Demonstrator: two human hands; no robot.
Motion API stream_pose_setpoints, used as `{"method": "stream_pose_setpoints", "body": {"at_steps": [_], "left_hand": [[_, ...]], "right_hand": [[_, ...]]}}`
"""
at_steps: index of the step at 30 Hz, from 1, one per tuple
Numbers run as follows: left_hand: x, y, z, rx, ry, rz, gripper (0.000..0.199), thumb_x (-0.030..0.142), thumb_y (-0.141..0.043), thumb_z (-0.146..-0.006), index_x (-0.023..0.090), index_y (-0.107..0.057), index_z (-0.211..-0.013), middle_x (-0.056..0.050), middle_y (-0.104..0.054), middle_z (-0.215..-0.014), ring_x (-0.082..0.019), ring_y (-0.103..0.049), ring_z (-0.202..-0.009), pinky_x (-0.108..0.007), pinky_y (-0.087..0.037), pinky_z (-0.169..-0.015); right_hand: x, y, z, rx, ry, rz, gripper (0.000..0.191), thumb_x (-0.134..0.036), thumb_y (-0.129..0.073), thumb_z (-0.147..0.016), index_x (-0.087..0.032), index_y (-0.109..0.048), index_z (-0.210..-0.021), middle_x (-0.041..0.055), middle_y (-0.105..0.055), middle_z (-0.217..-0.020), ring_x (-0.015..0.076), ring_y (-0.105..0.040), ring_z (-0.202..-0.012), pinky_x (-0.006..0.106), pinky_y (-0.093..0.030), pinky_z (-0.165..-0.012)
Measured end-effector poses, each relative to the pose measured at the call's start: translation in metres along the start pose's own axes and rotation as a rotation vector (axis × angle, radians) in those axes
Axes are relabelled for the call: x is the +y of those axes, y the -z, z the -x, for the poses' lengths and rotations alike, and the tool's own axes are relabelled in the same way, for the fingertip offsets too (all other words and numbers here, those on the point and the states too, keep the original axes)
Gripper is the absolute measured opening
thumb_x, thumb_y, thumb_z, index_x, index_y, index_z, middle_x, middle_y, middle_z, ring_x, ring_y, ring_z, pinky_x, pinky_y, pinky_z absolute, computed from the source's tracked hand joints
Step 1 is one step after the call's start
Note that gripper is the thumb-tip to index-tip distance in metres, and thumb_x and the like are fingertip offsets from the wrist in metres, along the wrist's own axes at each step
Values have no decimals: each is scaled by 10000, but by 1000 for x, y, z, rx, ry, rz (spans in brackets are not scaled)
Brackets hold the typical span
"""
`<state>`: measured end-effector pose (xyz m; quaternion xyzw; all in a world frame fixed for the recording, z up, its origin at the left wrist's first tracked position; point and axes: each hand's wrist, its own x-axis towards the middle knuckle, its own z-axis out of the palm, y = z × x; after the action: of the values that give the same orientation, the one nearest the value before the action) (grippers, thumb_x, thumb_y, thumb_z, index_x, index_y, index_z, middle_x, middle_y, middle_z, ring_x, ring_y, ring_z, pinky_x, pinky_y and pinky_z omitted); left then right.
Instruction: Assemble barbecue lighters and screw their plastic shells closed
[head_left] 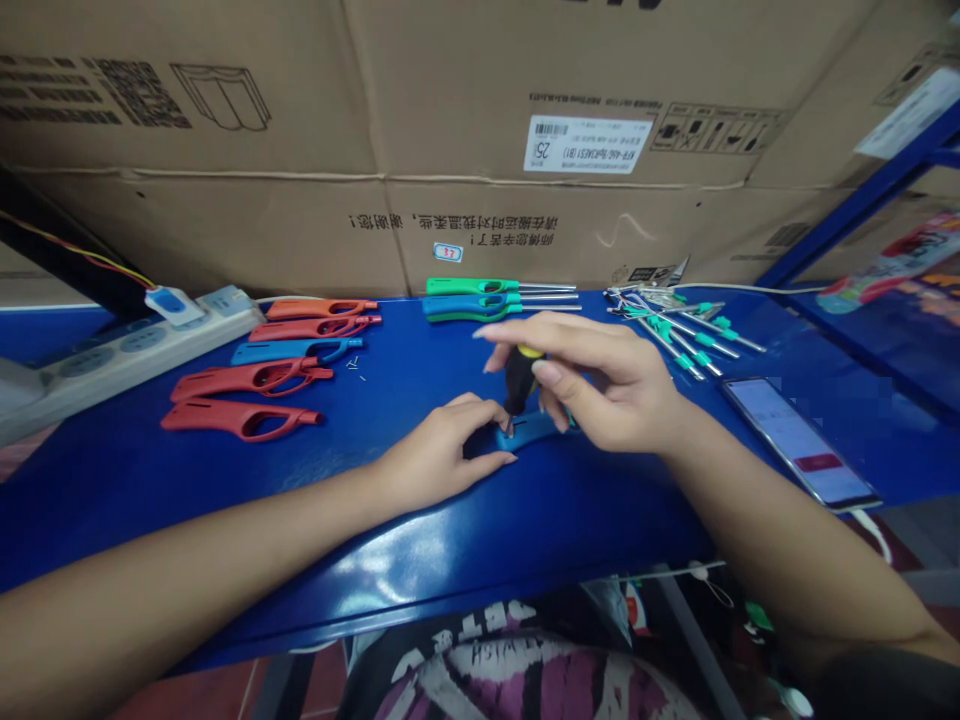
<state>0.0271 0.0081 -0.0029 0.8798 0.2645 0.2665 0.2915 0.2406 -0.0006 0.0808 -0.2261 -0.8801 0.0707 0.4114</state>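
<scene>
My right hand (600, 375) is closed round the black and yellow handle of a small screwdriver (519, 378), held upright with its tip down on a blue lighter casing (529, 430). This casing lies flat on the blue table, its right part hidden under my right hand. At its left end, my left hand (442, 450) grips the casing between thumb and fingers, beside the screwdriver tip. To the left lie several red and orange lighter casings (240, 380) and one blue casing (296, 350). A few tiny screws (354, 364) are scattered near them.
Lighters with metal tubes (499, 300) lie by the cardboard wall (450, 120). A pile of metal tubes with green ends (686, 335) is at the back right, near a phone (802, 440) on a cable. A power strip (135, 350) stands at the left.
</scene>
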Motion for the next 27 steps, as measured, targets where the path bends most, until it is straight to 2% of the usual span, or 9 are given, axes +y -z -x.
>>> {"method": "stream_pose_setpoints", "body": {"at_steps": [4, 7, 10, 12, 14, 16, 18, 23, 27], "left_hand": [[-1, -1, 0, 5, -2, -8, 186, 282, -725, -897, 195, -637, -1036, -38, -708, -1055, -213, -655, -1003, -350, -517, -908], [0, -2, 0, 15, 7, -23, 210, 297, -728, -895, 192, -643, -1056, -49, -710, -1059, -222, -660, -997, -355, -524, -894], [1, -1, 0, 18, 6, -6, 192, 270, -738, -886, 194, -634, -1029, -32, -710, -1035, -206, -664, -989, -334, -518, -905], [2, 0, 0, 18, 5, -5, 178, 256, -743, -881, 199, -627, -1003, -23, -708, -1027, -199, -667, -992, -325, -514, -913], [1, 0, 0, 12, 7, -12, 183, 257, -745, -879, 205, -623, -1006, -20, -709, -1035, -199, -669, -995, -325, -515, -917], [0, -1, 0, 7, 1, -11, 189, 257, -743, -882, 209, -620, -1016, -20, -711, -1046, -200, -668, -1008, -327, -514, -927], [0, -1, 0, 8, -10, -8, 192, 253, -741, -884, 209, -618, -1025, -21, -712, -1063, -200, -665, -1020, -329, -512, -936], [-1, -1, 1, 13, -5, 1, 183, 259, -738, -889, 201, -618, -1014, -16, -699, -1035, -188, -659, -996, -314, -511, -922], [-2, -2, 1, 3, -1, -3, 196, 267, -737, -891, 203, -626, -1039, -17, -698, -1047, -192, -651, -1007, -314, -510, -912]], "right_hand": [[0, 0, 2, 46, 134, 201, 213, -261, -645, -954, -174, -710, -1137, 62, -731, -979, 136, -683, -831, 236, -552, -744], [0, 0, 3, 57, 201, 310, 262, -332, -654, -950, -164, -710, -1143, 61, -729, -941, 138, -675, -767, 242, -544, -681], [0, 0, 1, -9, 112, 174, 345, -258, -462, -1031, -152, -629, -1314, 121, -699, -1200, 197, -673, -1073, 314, -568, -852], [0, 2, -1, -22, 39, 22, 369, -187, -404, -1034, -171, -615, -1337, 112, -687, -1236, 197, -639, -1162, 353, -552, -945], [1, 3, -2, 5, 28, -46, 298, -185, -478, -1016, -195, -677, -1237, 80, -717, -1110, 175, -671, -1049, 331, -563, -912], [4, 3, -1, 49, 48, 2, 197, -239, -607, -973, -211, -723, -1129, 57, -719, -995, 157, -684, -897, 293, -578, -818], [6, 3, 1, 94, 82, 91, 224, -306, -697, -922, -222, -727, -1127, 47, -717, -939, 155, -679, -825, 280, -576, -760], [4, 4, 2, -30, -7, -1, 409, -222, -491, -1013, -201, -559, -1415, 90, -704, -1209, 188, -673, -1073, 329, -561, -901], [1, 4, 0, -14, 12, -38, 287, -228, -586, -977, -209, -673, -1250, 51, -744, -1036, 160, -694, -927, 289, -567, -845]]}}
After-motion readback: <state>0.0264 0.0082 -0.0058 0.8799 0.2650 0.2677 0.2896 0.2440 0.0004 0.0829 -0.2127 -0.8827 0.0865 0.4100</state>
